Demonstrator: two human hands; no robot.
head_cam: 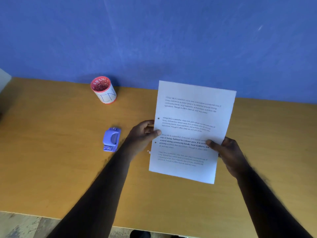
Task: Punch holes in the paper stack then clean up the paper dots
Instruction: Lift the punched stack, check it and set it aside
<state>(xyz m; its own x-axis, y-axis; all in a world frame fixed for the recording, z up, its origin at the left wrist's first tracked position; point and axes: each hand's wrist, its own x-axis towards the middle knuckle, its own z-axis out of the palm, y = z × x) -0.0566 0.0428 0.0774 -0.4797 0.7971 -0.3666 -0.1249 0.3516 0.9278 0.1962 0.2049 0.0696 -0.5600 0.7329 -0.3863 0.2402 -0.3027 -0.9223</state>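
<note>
A white paper stack (192, 117) with printed text is held up above the wooden table, tilted a little to the right. Two punched holes show along its left edge. My left hand (145, 133) grips that left edge, thumb on the front. My right hand (226, 152) grips the lower right edge, thumb on the page. A purple hole punch (111, 139) lies on the table to the left of my left hand, untouched. A few small white paper dots (149, 152) lie on the table just below my left hand, beside the stack's left edge.
A red and white cup-shaped holder (104, 90) stands at the back left of the table (51, 169), against the blue wall. The table's front edge runs along the bottom of the view, with floor below it.
</note>
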